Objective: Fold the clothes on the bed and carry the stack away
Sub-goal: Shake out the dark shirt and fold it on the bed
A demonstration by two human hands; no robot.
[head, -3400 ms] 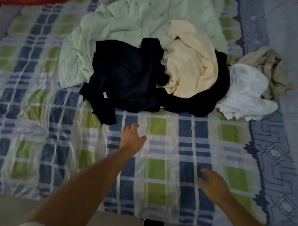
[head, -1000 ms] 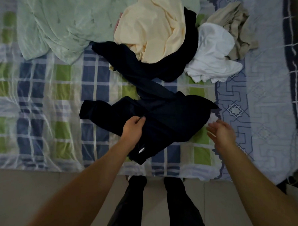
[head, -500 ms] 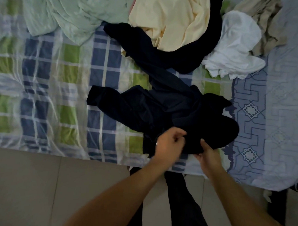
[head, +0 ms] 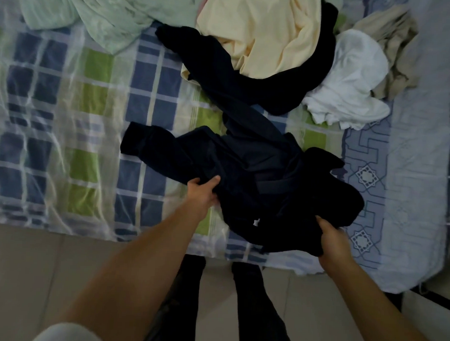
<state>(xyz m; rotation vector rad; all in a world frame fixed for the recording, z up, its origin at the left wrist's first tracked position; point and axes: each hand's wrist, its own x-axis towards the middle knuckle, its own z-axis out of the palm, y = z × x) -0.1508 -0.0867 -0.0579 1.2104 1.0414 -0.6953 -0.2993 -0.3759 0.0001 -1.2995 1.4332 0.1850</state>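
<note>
From the head camera, the only view we have, we look down on the near edge of the bed, where a dark navy garment lies crumpled on the checked blue and green sheet. Our left hand grips a bunched fold at the garment's left side, thumb and fingers curled round the cloth. Our right hand pinches its lower right edge just above the mattress edge, fingers closed on the fabric. We judge the task barely begun: this first piece is in hand but not yet spread flat, no fold is made, and we see no finished stack anywhere. One long part of the garment runs up and away toward the heap and passes under the cream garment, so it may drag that piece along when pulled; whether the dark cloth around the cream one belongs to the same item we cannot tell. Left to fold are that cream garment, a white garment just to its right, and a beige garment beyond that, touching the white one. A pale green sheet lies rumpled at the far left; whether it counts as clothing is unclear. Below the bed we see the tiled floor and our dark trouser legs.
</note>
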